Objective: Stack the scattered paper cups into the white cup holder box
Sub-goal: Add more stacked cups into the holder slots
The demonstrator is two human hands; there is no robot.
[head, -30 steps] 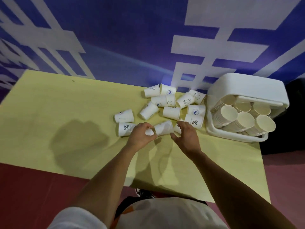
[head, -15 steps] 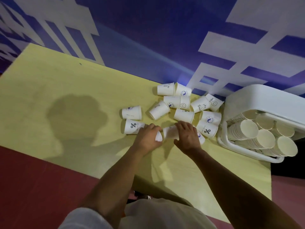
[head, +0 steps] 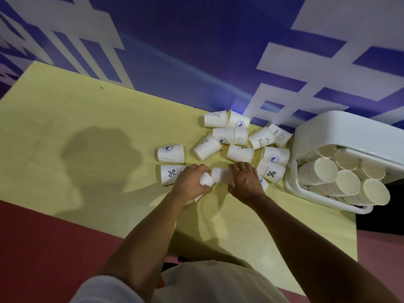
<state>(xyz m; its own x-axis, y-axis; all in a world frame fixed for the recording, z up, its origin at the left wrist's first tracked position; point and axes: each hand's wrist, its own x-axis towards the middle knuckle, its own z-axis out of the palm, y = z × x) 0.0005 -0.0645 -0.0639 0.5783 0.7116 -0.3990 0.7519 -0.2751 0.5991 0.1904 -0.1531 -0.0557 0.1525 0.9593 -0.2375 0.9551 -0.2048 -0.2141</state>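
Several white printed paper cups (head: 239,153) lie on their sides on the yellow table (head: 87,127). My left hand (head: 190,182) grips one cup (head: 206,179) with its base pointing right. My right hand (head: 246,181) holds another cup (head: 220,174) lying sideways, its end touching the left hand's cup. The white cup holder box (head: 341,130) lies on its side at the table's right end, with stacks of cups (head: 323,171) showing their open mouths.
A cup with a percent sign (head: 171,173) lies just left of my left hand, another percent cup (head: 271,173) just right of my right hand. A blue and white wall stands behind the table. Red floor lies below the near edge.
The view has tilted and shifted left. Both hands have closed in toward each other, bringing the two held cups end to end.
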